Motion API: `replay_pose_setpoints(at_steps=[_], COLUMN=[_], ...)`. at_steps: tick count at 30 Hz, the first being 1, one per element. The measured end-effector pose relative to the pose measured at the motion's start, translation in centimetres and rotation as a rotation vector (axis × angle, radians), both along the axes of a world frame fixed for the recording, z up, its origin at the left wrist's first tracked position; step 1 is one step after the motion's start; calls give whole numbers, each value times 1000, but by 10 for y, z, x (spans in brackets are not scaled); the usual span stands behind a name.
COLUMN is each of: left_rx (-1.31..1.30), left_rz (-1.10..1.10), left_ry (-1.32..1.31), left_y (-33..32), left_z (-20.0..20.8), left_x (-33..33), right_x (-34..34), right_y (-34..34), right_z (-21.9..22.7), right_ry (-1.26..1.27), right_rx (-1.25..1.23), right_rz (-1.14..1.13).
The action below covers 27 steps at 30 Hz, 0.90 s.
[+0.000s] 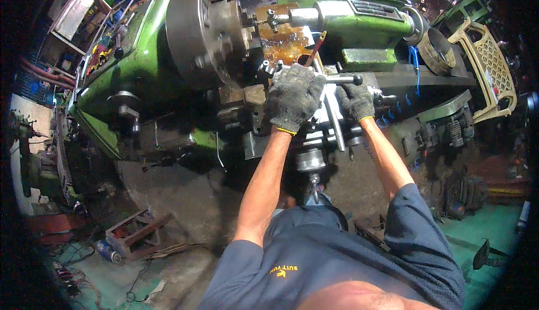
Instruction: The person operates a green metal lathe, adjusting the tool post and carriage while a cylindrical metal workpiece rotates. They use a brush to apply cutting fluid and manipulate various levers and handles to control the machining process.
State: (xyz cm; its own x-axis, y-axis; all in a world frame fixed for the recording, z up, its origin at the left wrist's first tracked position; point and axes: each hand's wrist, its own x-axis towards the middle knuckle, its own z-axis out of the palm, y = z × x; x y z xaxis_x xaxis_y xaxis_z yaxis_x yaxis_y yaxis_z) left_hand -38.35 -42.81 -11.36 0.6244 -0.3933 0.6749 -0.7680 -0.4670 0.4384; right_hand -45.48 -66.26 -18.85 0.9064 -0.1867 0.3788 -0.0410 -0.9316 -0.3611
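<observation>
A green metal lathe stands before me. My left hand (295,98), in a dark grey knit glove, is closed over the top of the tool post area; what its fingers grip is hidden. My right hand (355,101), gloved the same way, curls round a part at the right of the carriage that I cannot make out. Between them a long bare metal bar (333,116) slants toward me, and a lever with a black knob (357,79) points right. Beyond my left hand, a brush (319,42) with a reddish handle stands upright. The big chuck (193,35) looks smeared by motion.
The tailstock (365,21) sits at the far right, beside a round metal ring (437,52) and a beige plastic chair (487,66). A blue coiled hose (398,107) hangs below it. A crank handle (130,113) juts from the headstock; a rusty frame (137,232) lies on the floor.
</observation>
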Motion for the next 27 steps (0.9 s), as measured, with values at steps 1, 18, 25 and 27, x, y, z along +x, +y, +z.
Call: replay_pose_setpoints(at_steps=[1,18,25,27], left_rx=[-28,-22,-33,-46], left_rz=[-20,17,27,33], left_ry=[28,-6,-44,-58], left_y=[-1,0,-3,-7], left_z=[-3,0,-12,-22], left_x=[-1,-4,0,3], right_x=[3,4,3,2], right_y=[-9,-11,-6,-4], right_z=[-13,-17,-11,-7], right_ry=[-46,108,83,113], right_rx=[-10,94,84,93], right_rz=[44,2,11,-4])
